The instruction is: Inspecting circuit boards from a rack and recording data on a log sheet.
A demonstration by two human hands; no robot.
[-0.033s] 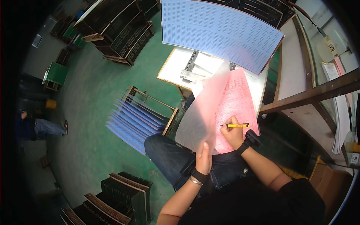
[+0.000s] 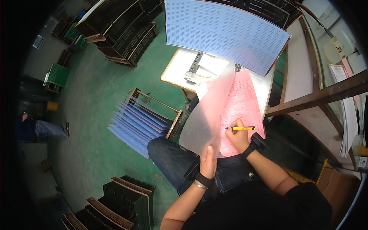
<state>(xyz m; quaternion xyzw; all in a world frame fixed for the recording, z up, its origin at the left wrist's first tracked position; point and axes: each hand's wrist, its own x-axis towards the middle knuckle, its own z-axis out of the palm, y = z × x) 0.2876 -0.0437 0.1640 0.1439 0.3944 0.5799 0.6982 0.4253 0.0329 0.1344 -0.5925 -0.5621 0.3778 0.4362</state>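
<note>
My right hand [image 2: 239, 138] grips a yellow pen [image 2: 249, 128] with a dark tip, which points left at the pink printed form [image 2: 239, 101]. Its side rests on the lower part of the form. In my left hand [image 2: 208, 165] is the lower edge of a translucent sheet [image 2: 203, 122], thumb on top and the other fingers hidden underneath. This sheet is folded back to the left, off the pink paper, and curls up at its far end. The form lies partly on the lit white table [image 2: 174, 71] and reaches down toward my lap.
A large blue dotted panel [image 2: 222, 32] stands tilted at the table's back. Left of my knee, a rack holds several blue panels [image 2: 140, 126]. Dark panel racks [image 2: 130, 199] stand at lower left. A wooden-framed shelf [image 2: 318, 94] borders the right. Another person [image 2: 44, 129] is at far left.
</note>
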